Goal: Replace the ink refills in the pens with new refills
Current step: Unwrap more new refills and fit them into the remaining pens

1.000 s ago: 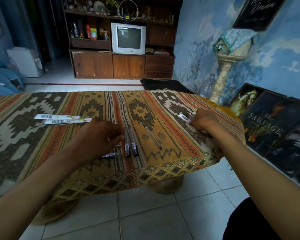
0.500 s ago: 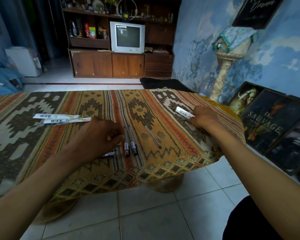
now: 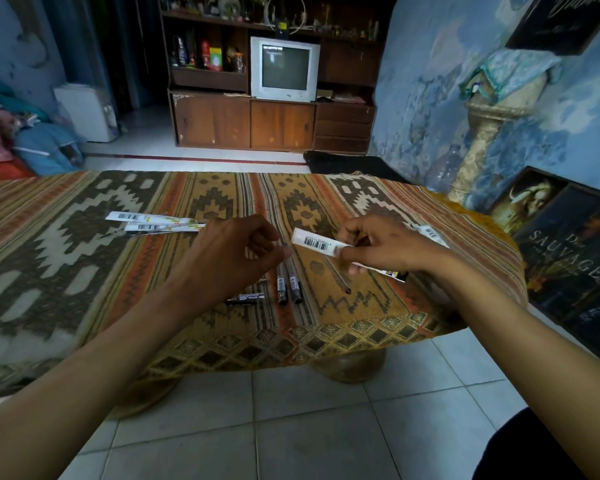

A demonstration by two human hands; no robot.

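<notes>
My right hand grips a white refill packet with a barcode, held above the patterned tablecloth. My left hand hovers just left of the packet's end, fingers curled and thumb near the fingertips, with nothing visible in them. Two dark pens lie side by side below my hands. A short dark pen part lies to their left and a thin clear refill tube to their right. Two more packets lie at the left, and another packet is behind my right hand.
The table's front edge is close to the pens, with tiled floor below. Framed pictures lean on the wall at the right beside a stone pedestal. A cabinet with a television stands far behind.
My right hand has lifted the packet from the table's right side and carried it left to the middle. My left hand has risen off the pens toward the packet.
</notes>
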